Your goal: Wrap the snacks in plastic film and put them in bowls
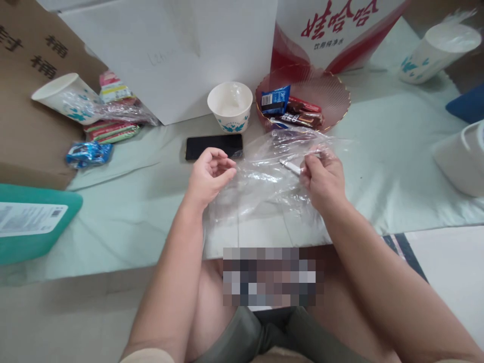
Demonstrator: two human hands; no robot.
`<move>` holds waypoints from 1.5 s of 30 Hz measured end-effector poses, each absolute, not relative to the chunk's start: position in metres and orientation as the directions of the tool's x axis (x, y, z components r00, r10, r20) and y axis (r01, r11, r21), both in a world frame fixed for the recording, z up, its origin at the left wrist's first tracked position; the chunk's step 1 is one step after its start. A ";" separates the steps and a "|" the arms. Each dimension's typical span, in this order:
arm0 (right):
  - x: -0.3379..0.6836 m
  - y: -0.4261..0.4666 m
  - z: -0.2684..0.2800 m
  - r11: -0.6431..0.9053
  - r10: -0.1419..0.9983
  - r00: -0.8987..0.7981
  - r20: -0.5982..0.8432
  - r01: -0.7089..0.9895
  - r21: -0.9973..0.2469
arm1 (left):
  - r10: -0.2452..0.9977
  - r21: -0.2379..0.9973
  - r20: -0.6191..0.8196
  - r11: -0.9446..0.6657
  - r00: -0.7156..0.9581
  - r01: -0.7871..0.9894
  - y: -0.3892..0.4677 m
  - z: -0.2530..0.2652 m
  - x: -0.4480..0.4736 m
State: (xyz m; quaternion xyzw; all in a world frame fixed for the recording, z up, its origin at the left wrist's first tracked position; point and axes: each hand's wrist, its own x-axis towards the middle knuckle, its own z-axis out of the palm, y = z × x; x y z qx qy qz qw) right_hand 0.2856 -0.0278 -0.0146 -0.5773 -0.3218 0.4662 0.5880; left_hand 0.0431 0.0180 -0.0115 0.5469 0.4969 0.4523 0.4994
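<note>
A thin clear plastic bag (260, 176) is spread between my two hands above the table's front part. My left hand (212, 176) has its fingers curled, with thumb and fingertips pinching the bag's left edge. My right hand (323, 176) is closed on the bag's right side. A slim white stick-like piece (290, 167) points out leftward from my right fingers; whether it lies inside the bag or in front of it I cannot tell. A black phone (214, 146) lies flat just beyond my left hand.
Behind the phone stands a paper cup (230, 108) with clear plastic in it. A pink ribbed bowl (336, 103) holds wrapped snacks. Another cup (64, 98) and snack packets (113, 132) are left, near a green container (38, 222). A white box (181, 60) stands behind.
</note>
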 end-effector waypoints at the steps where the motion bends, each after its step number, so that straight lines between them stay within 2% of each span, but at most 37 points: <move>1: 0.286 -0.027 -0.015 -0.105 0.915 0.368 -0.168 -0.187 -0.977 | 0.997 0.993 0.001 -0.010 0.083 0.117 0.018 -0.013 0.043; 5: 0.287 -0.027 -0.016 -0.091 0.917 0.372 -0.142 -0.152 -0.984 | 0.998 0.992 0.037 -0.032 -0.042 0.121 0.022 -0.016 0.042; 7: 0.287 -0.027 -0.017 -0.067 0.918 0.381 -0.106 -0.112 -0.991 | 0.998 0.996 0.046 -0.043 -0.041 0.079 0.023 -0.016 0.039; 10: 0.286 -0.027 -0.017 -0.050 0.915 0.395 -0.088 -0.106 -0.993 | 0.983 0.994 0.077 -0.089 0.164 0.067 0.019 -0.015 0.038; 12: 0.286 -0.027 -0.017 -0.053 0.914 0.393 -0.098 -0.124 -0.991 | 0.938 0.974 0.060 -0.130 0.341 0.187 0.014 -0.015 0.038; 14: 0.286 -0.027 -0.017 -0.043 0.917 0.388 -0.091 -0.130 -0.991 | 0.903 0.907 0.004 -0.184 0.429 0.378 0.010 -0.016 0.040; 15: 0.286 -0.027 -0.017 -0.034 0.919 0.386 -0.081 -0.127 -0.991 | 0.905 0.862 0.001 -0.217 0.426 0.459 0.009 -0.018 0.041; 17: 0.287 -0.027 -0.018 -0.019 0.922 0.383 -0.063 -0.118 -0.993 | 0.930 0.789 0.084 -0.282 0.358 0.546 0.009 -0.021 0.042; 20: 0.288 -0.027 -0.018 -0.011 0.921 0.385 -0.066 -0.144 -0.990 | 0.938 0.764 0.255 -0.345 0.235 0.546 0.014 -0.026 0.042; 23: 0.287 -0.029 -0.011 -0.025 0.929 0.354 -0.111 -0.239 -0.971 | 0.940 0.789 0.257 -0.339 0.225 0.512 0.017 -0.028 0.042; 25: 0.288 -0.033 -0.002 -0.094 0.957 0.233 -0.174 -0.318 -0.944 | 0.946 0.809 0.208 -0.310 0.249 0.499 0.016 -0.027 0.043; 27: 0.289 -0.039 0.007 -0.189 0.975 0.038 -0.220 -0.388 -0.902 | 0.948 0.861 0.140 -0.258 0.285 0.439 0.013 -0.025 0.045; 30: 0.293 -0.047 0.014 -0.261 0.964 -0.152 -0.216 -0.425 -0.867 | 0.917 0.975 0.030 -0.115 0.398 0.191 0.008 -0.021 0.051; 32: 0.296 -0.049 0.011 -0.269 0.961 -0.165 -0.220 -0.400 -0.876 | 0.872 0.999 -0.028 0.004 0.489 0.050 0.004 -0.020 0.055; 34: 0.300 -0.049 0.004 -0.268 0.962 -0.161 -0.222 -0.374 -0.888 | 0.843 0.996 -0.082 0.094 0.531 0.005 0.002 -0.019 0.059; 38: 0.309 -0.048 -0.009 -0.212 0.973 -0.163 -0.162 -0.366 -0.906 | 0.870 0.964 -0.183 0.251 0.458 -0.091 0.001 -0.017 0.061; 40: 0.311 -0.048 -0.010 -0.181 0.981 -0.130 -0.142 -0.365 -0.913 | 0.817 0.914 -0.290 0.391 0.498 -0.111 0.000 -0.013 0.061; 42: 0.310 -0.048 -0.007 -0.150 0.989 -0.078 -0.129 -0.395 -0.906 | 0.729 0.857 -0.401 0.512 0.555 -0.054 0.000 -0.009 0.061; 43: 0.308 -0.047 -0.005 -0.133 0.991 -0.048 -0.125 -0.419 -0.898 | 0.713 0.842 -0.431 0.538 0.554 -0.036 0.000 -0.008 0.061; 45: 0.304 -0.045 -0.002 -0.119 0.991 0.003 -0.134 -0.444 -0.888 | 0.783 0.861 -0.402 0.500 0.475 -0.095 0.002 -0.006 0.062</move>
